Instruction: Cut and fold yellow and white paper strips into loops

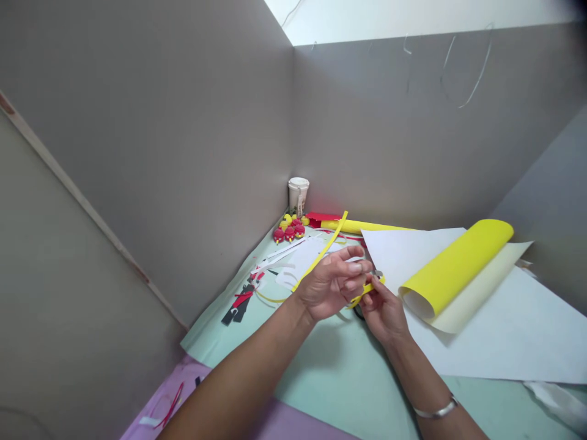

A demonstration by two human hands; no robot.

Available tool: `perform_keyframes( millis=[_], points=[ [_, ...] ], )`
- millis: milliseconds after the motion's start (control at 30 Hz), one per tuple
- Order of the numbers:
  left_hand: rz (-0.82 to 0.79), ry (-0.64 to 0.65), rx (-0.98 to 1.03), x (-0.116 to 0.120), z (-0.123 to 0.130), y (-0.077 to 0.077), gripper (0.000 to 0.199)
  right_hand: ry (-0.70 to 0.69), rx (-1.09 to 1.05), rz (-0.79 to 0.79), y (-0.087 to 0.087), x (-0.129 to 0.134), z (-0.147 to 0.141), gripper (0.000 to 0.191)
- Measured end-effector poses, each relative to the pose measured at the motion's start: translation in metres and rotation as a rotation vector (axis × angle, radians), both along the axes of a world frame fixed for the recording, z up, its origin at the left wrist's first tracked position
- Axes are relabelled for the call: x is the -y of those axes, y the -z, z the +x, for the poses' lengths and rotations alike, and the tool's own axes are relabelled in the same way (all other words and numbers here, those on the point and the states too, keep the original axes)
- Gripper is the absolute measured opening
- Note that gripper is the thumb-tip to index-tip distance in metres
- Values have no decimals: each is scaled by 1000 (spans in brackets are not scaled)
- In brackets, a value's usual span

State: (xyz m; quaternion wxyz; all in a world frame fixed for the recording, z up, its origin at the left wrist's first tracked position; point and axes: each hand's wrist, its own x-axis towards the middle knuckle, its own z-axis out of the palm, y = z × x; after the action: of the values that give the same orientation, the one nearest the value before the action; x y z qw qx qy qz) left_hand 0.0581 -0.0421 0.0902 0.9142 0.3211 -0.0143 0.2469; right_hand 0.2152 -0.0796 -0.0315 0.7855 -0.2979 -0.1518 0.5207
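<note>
Over the middle of the green-covered table (321, 366), my left hand (334, 282) is raised with its fingers curled and thumb near the index finger; whether anything thin is between them is too small to tell. Just right of it, my right hand (384, 308) pinches a yellow paper strip (365, 293). Dark scissor handles (358, 311) show partly beneath my right hand. A long yellow strip (323, 252) slants up behind my left hand. Small red and yellow paper pieces (289, 233) sit in a group by the back corner.
A lidded paper cup (298, 194) stands in the corner. White sheets (504, 342) and a yellow paper roll (458, 269) lie at the right. Black and red scraps (238, 305) are at the left. Grey partitions (389, 134) enclose the table.
</note>
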Motion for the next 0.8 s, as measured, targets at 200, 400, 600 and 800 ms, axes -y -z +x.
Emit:
perform_keyframes(
  millis=[200,400,600,800],
  points=[
    [39,-24,-39,-3,-1,0,35,-13,-11,-13,2,0,0,22],
    [49,-38,-57,-4,0,1,35,-27,13,-8,1,0,1,19],
    [74,-61,-47,-5,1,5,29,0,50,-4,-1,0,-1,18],
    [41,-45,-23,-7,0,6,22,6,54,-17,0,-1,0,18]
  ],
)
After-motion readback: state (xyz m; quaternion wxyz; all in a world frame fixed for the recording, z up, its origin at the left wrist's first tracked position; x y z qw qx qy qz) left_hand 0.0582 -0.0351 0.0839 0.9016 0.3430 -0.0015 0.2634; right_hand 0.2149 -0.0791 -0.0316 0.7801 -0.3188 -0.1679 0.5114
